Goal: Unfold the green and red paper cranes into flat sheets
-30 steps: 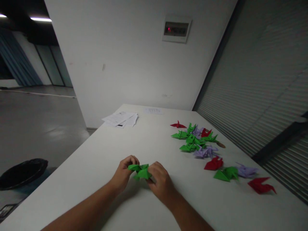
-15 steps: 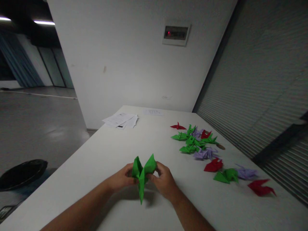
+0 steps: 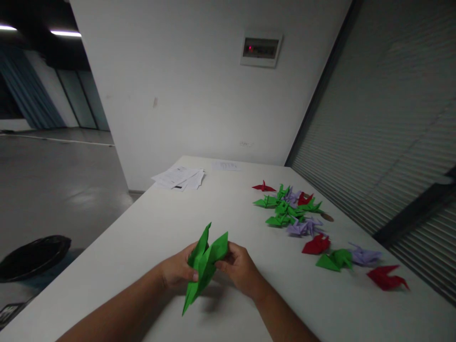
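Your folded paper is bright green, creased into sharp angles, and held tilted above the table between your left hand and right hand. Two pointed flaps stand up and spread apart; a long, narrow tip slants down toward your lower left. Your left thumb lies across its left side, and your right fingers pinch the right flap.

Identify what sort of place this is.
Likely an office or similar workroom: grey slatted blinds, a white rectangular wall box with a red light, and printed white paper sheets on a long white table.
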`<state>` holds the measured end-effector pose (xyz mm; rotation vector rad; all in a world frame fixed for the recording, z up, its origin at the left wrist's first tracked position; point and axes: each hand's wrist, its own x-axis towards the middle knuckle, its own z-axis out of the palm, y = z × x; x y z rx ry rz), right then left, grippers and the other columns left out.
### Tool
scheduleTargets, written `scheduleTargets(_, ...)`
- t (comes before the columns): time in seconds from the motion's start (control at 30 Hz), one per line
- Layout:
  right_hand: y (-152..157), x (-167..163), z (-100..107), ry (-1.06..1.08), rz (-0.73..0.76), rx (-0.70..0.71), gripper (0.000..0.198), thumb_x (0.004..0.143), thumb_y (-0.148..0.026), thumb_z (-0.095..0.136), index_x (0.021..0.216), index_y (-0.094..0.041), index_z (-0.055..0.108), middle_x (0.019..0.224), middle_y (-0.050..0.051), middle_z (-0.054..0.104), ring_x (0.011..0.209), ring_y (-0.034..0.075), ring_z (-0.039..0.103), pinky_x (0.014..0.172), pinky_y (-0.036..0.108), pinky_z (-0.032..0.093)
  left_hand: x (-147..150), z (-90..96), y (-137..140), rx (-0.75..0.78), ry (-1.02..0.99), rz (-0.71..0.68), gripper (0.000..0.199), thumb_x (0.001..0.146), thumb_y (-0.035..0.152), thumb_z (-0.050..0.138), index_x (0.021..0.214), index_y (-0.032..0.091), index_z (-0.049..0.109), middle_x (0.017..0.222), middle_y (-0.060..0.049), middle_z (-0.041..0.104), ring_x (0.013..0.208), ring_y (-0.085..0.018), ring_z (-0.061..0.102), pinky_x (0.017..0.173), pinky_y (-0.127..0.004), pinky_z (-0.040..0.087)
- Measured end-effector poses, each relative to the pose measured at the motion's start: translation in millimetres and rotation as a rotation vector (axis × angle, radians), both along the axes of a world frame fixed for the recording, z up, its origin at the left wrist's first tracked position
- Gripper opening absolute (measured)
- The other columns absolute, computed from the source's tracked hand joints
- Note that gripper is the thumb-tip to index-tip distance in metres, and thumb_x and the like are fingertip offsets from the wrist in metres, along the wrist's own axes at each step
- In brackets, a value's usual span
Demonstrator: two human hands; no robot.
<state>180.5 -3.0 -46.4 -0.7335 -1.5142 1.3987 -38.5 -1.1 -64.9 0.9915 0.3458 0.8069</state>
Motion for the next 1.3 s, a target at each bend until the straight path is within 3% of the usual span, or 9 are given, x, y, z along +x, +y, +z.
scheduleTargets(0.17,1,1,2,0.019,0.0,-0.045,0.04,0.075,-0.041,0.089,0.102,-0.017,0.073,0.099,0.007,0.077,0.09,0.022,0.07,0.085,0.036,0.056,0,5.1,2,-0.062,-0.03,0.043,0.081,0.058,0.021,0.096,0.132,0.027,0.064,0.114,-0.005,0.072,0.092,-0.019,0.069,0.074,-0.024,0.052)
scheduleTargets(0.4,0,1,6,0.068,0.04,-0.084,0.038,0.073,-0.039,0.09,0.099,-0.017,0.073,0.096,0.007,0.077,0.089,0.022,0.071,0.085,0.036,0.057,-1,2.5,0,-0.108,-0.078,-0.094,0.075,0.051,0.036,0.1,0.119,0.023,0.071,0.102,-0.005,0.074,0.081,-0.018,0.07,0.07,-0.025,0.055)
scheduleTargets(0.57,1,1,4,0.099,-0.01,-0.137,0.036,0.071,-0.033,0.092,0.098,-0.018,0.074,0.097,0.006,0.078,0.089,0.021,0.072,0.085,0.034,0.057,3,9.7,1,-0.184,-0.122,-0.033,0.063,0.067,0.051,0.091,0.116,0.018,0.069,0.105,-0.009,0.073,0.086,-0.02,0.071,0.074,-0.027,0.056)
scheduleTargets(0.7,0,0,6,0.092,-0.03,-0.136,0.035,0.071,-0.032,0.091,0.099,-0.018,0.075,0.1,0.007,0.078,0.093,0.023,0.072,0.089,0.038,0.057,5,16.5,4,-0.226,-0.1,0.043,0.046,0.072,0.039,0.089,0.105,0.014,0.069,0.093,-0.009,0.072,0.075,-0.018,0.069,0.066,-0.026,0.054)
scheduleTargets(0.83,0,-1,10,0.089,-0.016,-0.129,0.034,0.072,-0.032,0.09,0.099,-0.018,0.076,0.099,0.007,0.078,0.092,0.023,0.072,0.091,0.04,0.057,4,16.8,7,-0.203,-0.072,0.049,0.045,0.068,0.027,0.093,0.104,0.013,0.07,0.092,-0.008,0.073,0.075,-0.017,0.07,0.068,-0.025,0.054)
scheduleTargets(1.03,6,1,10,0.09,-0.104,-0.102,0.031,0.067,-0.033,0.093,0.086,-0.019,0.073,0.082,0.002,0.072,0.079,0.02,0.068,0.081,0.037,0.058,1,9.8,11,-0.137,-0.024,0.101,0.033,0.068,0.03,0.094,0.088,0.014,0.073,0.081,-0.005,0.074,0.069,-0.016,0.068,0.066,-0.025,0.051)
scheduleTargets(1.17,13,13,11,-0.027,-0.172,0.044,0.027,0.074,-0.036,0.086,0.073,-0.019,0.066,0.07,-0.001,0.062,0.07,0.017,0.06,0.068,0.03,0.054,-2,11.0,19,-0.003,0.074,0.241,0.029,0.074,0.035,0.09,0.083,0.015,0.071,0.081,-0.005,0.071,0.074,-0.017,0.065,0.071,-0.028,0.048)
scheduleTargets(1.3,15,24,12,-0.199,-0.23,0.463,0.019,0.086,-0.028,0.075,0.072,-0.019,0.065,0.077,0.001,0.06,0.073,0.017,0.058,0.066,0.027,0.049,-3,14.6,26,0.355,0.336,0.53,0.03,0.082,0.041,0.082,0.077,0.016,0.068,0.077,-0.002,0.062,0.076,-0.016,0.055,0.073,-0.028,0.043)
